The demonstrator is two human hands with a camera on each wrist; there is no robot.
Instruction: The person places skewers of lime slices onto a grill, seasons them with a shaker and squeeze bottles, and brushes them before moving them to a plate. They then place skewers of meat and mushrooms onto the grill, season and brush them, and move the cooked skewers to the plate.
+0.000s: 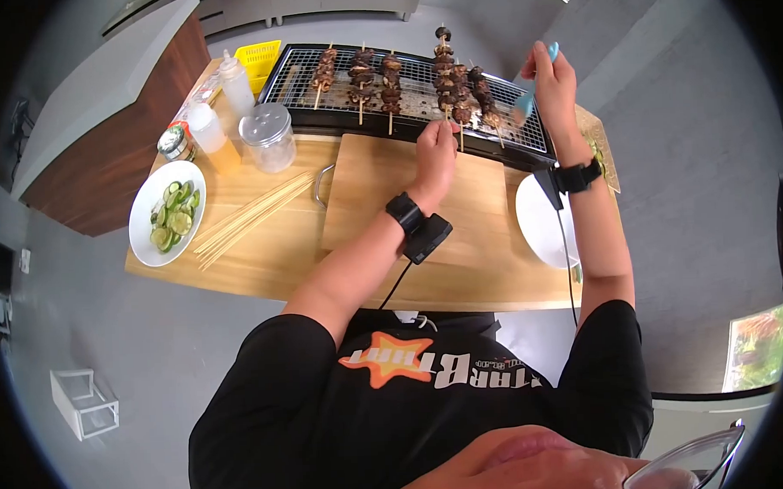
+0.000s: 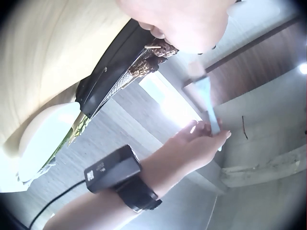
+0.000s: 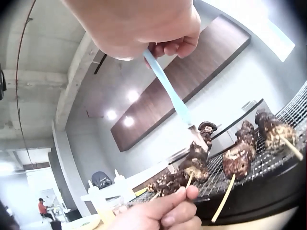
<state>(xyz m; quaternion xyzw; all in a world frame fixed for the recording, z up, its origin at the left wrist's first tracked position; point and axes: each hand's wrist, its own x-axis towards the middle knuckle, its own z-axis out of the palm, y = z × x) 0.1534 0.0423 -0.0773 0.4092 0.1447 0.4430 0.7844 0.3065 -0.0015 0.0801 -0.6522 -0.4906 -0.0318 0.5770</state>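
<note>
My left hand (image 1: 437, 155) pinches the bare stick end of a browned meat skewer (image 1: 445, 70) at the grill's front edge. Its meat reaches up over the wire mesh of the black grill (image 1: 318, 116). My right hand (image 1: 552, 84) grips a basting brush (image 3: 168, 88) with a light blue handle, raised over the grill's right side. In the right wrist view the bristles overlap the meat of the skewer in my left hand. Two more skewers (image 1: 483, 95) lie just right of it, and several others (image 1: 391, 81) lie to the left.
A wooden cutting board (image 1: 415, 192) lies before the grill. Loose bamboo sticks (image 1: 252, 217), a bowl (image 1: 141, 240) of sliced cucumber or lime, squeeze bottles (image 1: 205, 130) and a shaker jar (image 1: 269, 141) stand left. A white dish (image 1: 537, 222) sits right; a yellow basket (image 1: 258, 59) stands behind.
</note>
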